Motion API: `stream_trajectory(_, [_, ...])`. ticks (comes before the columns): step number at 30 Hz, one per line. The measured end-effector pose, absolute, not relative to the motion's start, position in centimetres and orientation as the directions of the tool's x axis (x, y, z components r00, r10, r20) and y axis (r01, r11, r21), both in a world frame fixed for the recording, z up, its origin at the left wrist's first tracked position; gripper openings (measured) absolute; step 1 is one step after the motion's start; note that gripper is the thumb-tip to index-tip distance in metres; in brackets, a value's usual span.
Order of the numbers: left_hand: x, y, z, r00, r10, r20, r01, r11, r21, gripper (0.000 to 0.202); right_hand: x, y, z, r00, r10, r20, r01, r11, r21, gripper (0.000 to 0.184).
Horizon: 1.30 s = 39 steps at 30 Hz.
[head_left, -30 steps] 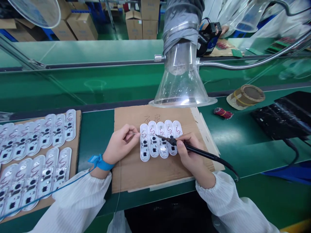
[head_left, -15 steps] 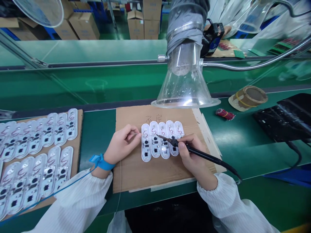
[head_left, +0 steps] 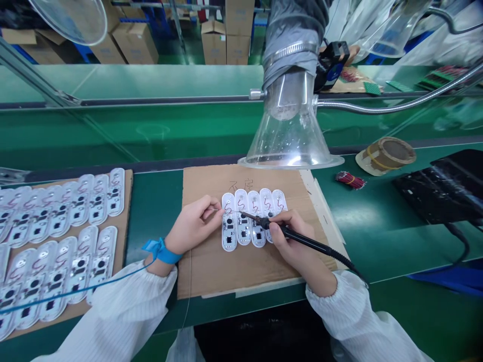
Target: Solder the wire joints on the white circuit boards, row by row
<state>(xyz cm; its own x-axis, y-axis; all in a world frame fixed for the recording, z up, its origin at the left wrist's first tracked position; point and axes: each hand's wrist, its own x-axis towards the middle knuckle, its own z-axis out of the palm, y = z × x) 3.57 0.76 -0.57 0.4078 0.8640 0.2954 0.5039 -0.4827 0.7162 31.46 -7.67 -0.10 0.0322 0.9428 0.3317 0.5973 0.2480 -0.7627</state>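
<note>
My right hand [head_left: 292,236] grips a black soldering iron [head_left: 309,241], its tip pointing left over a row of several white oval circuit boards [head_left: 243,223]. Between the pinched fingers of my left hand [head_left: 198,221] is a thin strand of solder wire [head_left: 189,269], which trails down past the wrist. The wire's end and the iron's tip come close together over the boards at the left of the row; whether they touch is too small to tell. Short red wires show on the boards. Under them lies a cardboard sheet [head_left: 211,271]. A blue strap [head_left: 162,250] circles my left wrist.
More white boards [head_left: 79,266] lie in two rows on cardboard at the left. A clear fume hood [head_left: 294,141] hangs above the work. On the right are a bundle of red wires [head_left: 350,179], a cardboard roll [head_left: 388,153] and a black box [head_left: 445,186].
The soldering iron's tip and my right hand have shifted slightly left along the row. My left hand still pinches the solder wire by the leftmost board. The whole view has moved a little.
</note>
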Motion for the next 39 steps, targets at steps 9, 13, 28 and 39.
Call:
stream_trajectory(9, [1.4,1.7,0.5,0.405,0.883,0.236,0.483,-0.426,0.765,0.011,30.5,-8.2,0.3,0.075,0.925,0.372,0.552,0.273,-0.788,0.015])
stream_trajectory(13, [1.4,1.9,0.3,0.430,0.877,0.216,0.484,-0.425,0.765,0.011,29.6,-8.2,0.2,0.035,0.939,0.342,0.565,0.263,-0.782,0.015])
stream_trajectory(28, [1.5,1.9,-0.1,0.502,0.838,0.214,0.509,-0.487,0.710,0.010,29.4,-7.9,0.2,0.007,0.944,0.331,0.550,0.272,-0.790,0.014])
stream_trajectory(39, [1.1,2.2,0.4,0.493,0.845,0.208,0.507,-0.473,0.720,0.010,28.9,-7.7,0.3,-0.020,0.958,0.284,0.476,0.260,-0.840,0.016])
